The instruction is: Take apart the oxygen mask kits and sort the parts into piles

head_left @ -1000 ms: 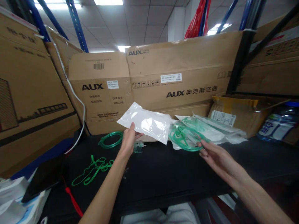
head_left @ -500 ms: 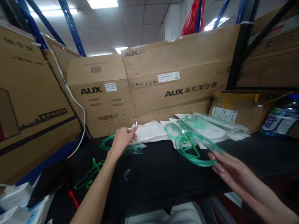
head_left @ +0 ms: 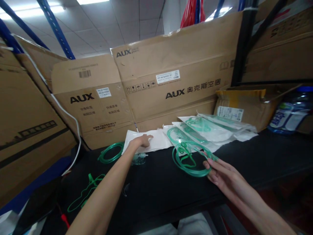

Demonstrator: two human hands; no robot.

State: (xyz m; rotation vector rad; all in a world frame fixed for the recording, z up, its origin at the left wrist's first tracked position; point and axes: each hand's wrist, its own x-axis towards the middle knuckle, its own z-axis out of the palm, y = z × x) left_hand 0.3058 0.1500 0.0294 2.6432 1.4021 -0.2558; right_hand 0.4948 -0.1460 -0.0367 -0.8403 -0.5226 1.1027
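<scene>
My left hand (head_left: 142,141) lies over a white paper-backed pouch (head_left: 160,141) at the back of the table, its index finger stretched out. Between the fingers of my right hand (head_left: 220,172) is a coil of green tubing (head_left: 195,174), held above the table with a green strap (head_left: 187,153) inside the loop. Behind it, several clear-and-white packets (head_left: 200,125) with green tubing overlap one another. A second green tubing coil (head_left: 110,161) rests beyond my left forearm. A clear plastic mask-like piece (head_left: 139,159) sits below the pouch, partly hidden by the forearm.
On the black table (head_left: 156,195) lie a loose green strap (head_left: 90,178) and a small clear piece (head_left: 126,189). Cardboard panels (head_left: 146,107) wall the back. An open carton (head_left: 241,101) and a blue-lidded jar (head_left: 290,114) stand right; a white cable (head_left: 73,117) hangs left.
My left hand has moved right, from the pouch's left edge onto its surface. My right hand has brought the green tubing coil slightly left and nearer. The view has turned a little.
</scene>
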